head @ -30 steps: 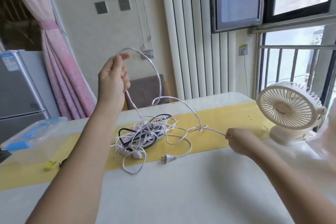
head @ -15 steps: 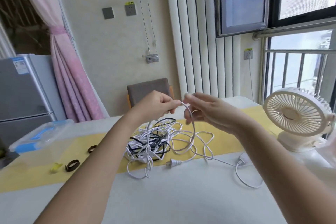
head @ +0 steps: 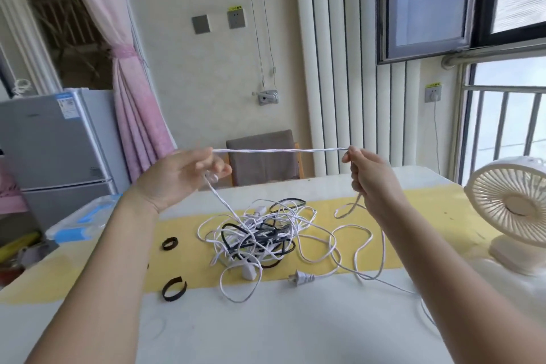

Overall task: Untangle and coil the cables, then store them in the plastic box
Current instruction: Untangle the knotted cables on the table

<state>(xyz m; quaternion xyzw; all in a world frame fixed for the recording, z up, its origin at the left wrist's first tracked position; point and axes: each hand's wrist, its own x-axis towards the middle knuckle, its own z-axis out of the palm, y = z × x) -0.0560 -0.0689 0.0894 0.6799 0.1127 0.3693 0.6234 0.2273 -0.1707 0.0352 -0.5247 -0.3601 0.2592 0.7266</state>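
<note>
A white cable [head: 279, 150] is stretched taut and level between my hands, above the table. My left hand [head: 183, 173] pinches its left end and my right hand [head: 366, 170] grips its right end. From each hand the cable drops down to a tangled pile of white and black cables [head: 260, 236] on the yellow table runner [head: 428, 207]. A white two-pin plug [head: 298, 277] lies in front of the pile. The clear plastic box with a blue-trimmed lid [head: 82, 220] stands at the table's left edge, partly hidden by my left forearm.
Two black strap loops [head: 170, 243] [head: 174, 289] lie on the table left of the pile. A cream desk fan [head: 511, 210] stands at the right. A brown chair [head: 263, 156] is behind the table, a grey fridge [head: 56, 145] at the left.
My hands have moved apart from close together, pulling a length of white cable straight and level between them. One second ago the left hand was raised high and the right was low on the table.
</note>
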